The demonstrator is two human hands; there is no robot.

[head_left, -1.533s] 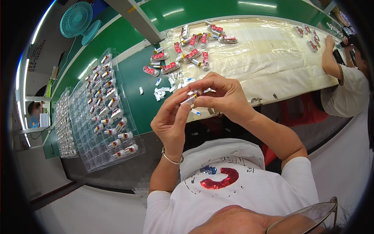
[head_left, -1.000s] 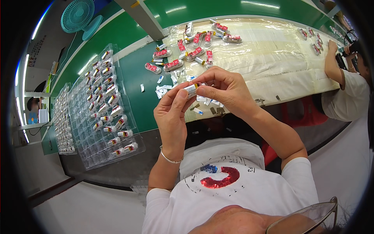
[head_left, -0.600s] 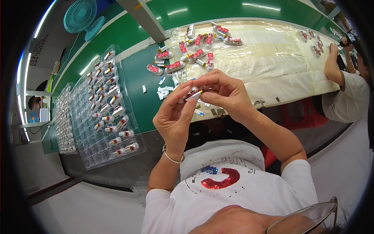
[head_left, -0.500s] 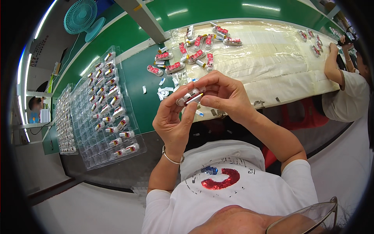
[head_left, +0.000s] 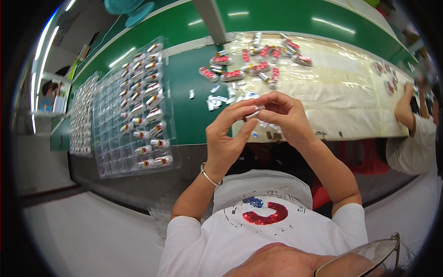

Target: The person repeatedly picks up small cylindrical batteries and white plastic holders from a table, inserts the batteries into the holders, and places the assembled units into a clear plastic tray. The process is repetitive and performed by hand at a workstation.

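Above the front edge of the table, my left hand [head_left: 229,130] and my right hand [head_left: 290,117] meet around a small white and silver electronic unit [head_left: 252,115]. It carries a slim silver cell, and the fingers hide much of it. Both hands are closed on the unit, thumbs and fingertips pinching from either side. Just beyond them lies a scatter of small white and blue strips [head_left: 216,102]. Farther back, several white units with red faces [head_left: 232,75] lie loose, silver cells beside or attached to them.
To the left, a clear plastic tray [head_left: 108,138] holds rows of similar units, with another filled tray [head_left: 83,117] beyond it. A metal post [head_left: 210,21] rises at the table's back. At far right, a co-worker's arm [head_left: 405,108] rests near more red-faced units [head_left: 390,81].
The view has shifted, so the table and trays sit differently in the picture. My hands stay together on the unit, and its white body is now more covered by my fingers.
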